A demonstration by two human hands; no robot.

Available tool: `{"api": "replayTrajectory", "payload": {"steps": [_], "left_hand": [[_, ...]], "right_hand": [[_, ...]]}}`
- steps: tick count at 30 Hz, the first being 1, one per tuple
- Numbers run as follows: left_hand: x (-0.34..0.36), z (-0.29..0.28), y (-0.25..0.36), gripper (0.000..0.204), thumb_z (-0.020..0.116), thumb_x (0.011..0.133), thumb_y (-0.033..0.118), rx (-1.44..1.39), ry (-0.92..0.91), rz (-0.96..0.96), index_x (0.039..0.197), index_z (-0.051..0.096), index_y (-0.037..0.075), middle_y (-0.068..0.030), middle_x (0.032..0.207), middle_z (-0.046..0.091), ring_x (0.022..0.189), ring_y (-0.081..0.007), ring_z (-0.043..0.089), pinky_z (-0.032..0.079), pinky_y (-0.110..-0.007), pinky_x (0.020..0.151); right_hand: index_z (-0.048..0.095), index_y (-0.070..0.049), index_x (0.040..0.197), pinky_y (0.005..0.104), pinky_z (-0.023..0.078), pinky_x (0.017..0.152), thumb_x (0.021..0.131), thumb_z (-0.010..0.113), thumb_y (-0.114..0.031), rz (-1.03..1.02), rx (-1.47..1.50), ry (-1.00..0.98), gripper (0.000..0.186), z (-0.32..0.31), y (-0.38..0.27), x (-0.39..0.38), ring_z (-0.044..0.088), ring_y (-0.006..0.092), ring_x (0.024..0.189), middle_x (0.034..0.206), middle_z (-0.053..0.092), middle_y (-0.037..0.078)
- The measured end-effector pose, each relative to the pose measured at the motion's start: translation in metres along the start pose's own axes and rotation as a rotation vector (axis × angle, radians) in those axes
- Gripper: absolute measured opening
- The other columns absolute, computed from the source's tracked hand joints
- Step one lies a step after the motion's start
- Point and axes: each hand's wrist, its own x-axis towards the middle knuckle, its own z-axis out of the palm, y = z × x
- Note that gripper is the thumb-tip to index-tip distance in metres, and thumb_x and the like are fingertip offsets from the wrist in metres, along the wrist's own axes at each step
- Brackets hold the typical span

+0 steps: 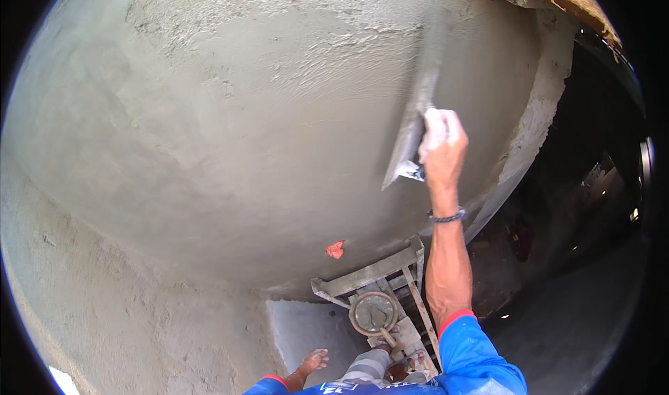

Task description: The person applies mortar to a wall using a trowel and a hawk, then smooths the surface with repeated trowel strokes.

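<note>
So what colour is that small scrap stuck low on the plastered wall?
Orange-red; the small scrap shows against the grey wet plaster wall, best seen in the head view.

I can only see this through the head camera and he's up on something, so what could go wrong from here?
1. The right hand holds the trowel high against the wet plaster wall; a slip of the grip could gouge the smoothed area.
2. He appears to stand on a narrow stand carrying a mortar pan; reaching up may unbalance him or tip the pan.
3. The left hand hangs free, bracing nothing.
</note>
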Motion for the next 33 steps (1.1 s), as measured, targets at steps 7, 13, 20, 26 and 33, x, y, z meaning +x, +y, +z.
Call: {"api": "replayTrajectory", "payload": {"steps": [7,13,20,26,33], "left_hand": [[0.004,0.000,0.026,0.056,0.055,0.088,0.054,-0.055,0.030,0.025,0.128,0.051,0.016,-0.0057,0.108,0.065,0.076,-0.0170,0.062,0.048,-0.031,0.066],[0.007,0.025,0.079,0.058,0.056,0.087,0.053,-0.076,-0.010,0.247,0.128,0.051,0.012,-0.0082,0.104,0.066,0.074,-0.0175,0.063,0.049,-0.032,0.068],[-0.002,0.029,0.065,0.057,0.057,0.088,0.050,-0.091,-0.043,0.236,0.128,0.051,0.010,-0.0088,0.103,0.067,0.074,-0.0195,0.064,0.050,-0.034,0.069],[0.001,0.018,0.037,0.053,0.057,0.089,0.049,-0.073,-0.017,0.162,0.127,0.052,0.012,-0.0076,0.101,0.068,0.070,-0.0189,0.064,0.050,-0.035,0.066],[0.007,0.025,0.068,0.050,0.056,0.090,0.046,-0.037,-0.009,0.236,0.126,0.053,0.012,-0.0085,0.101,0.067,0.072,-0.0178,0.064,0.050,-0.034,0.066]], "right_hand": [[0.053,-0.005,0.090,0.0421,0.050,0.049,0.084,0.064,-0.026,-0.354,-0.271,-0.600,0.025,0.104,-0.064,-0.159,0.062,0.0346,0.059,0.069,0.062,0.015],[0.054,-0.001,0.090,0.0385,0.051,0.058,0.084,0.064,-0.026,-0.276,-0.235,-1.167,0.027,0.082,-0.033,-0.198,0.065,0.0317,0.065,0.076,0.064,0.018],[0.057,0.003,0.087,0.0286,0.045,0.055,0.086,0.063,-0.015,-0.295,-0.127,-0.127,0.020,0.009,-0.138,0.003,0.053,0.0109,0.060,0.064,0.058,0.010],[0.047,0.001,0.086,0.0458,0.049,0.048,0.088,0.059,-0.031,-0.502,-0.382,-0.135,0.034,0.055,-0.134,0.026,0.061,0.0418,0.060,0.058,0.057,0.024],[0.056,-0.003,0.094,0.0404,0.052,0.053,0.078,0.070,-0.036,-0.705,-0.413,-0.821,0.039,0.060,-0.051,-0.148,0.064,0.0329,0.060,0.069,0.062,0.014]]}}
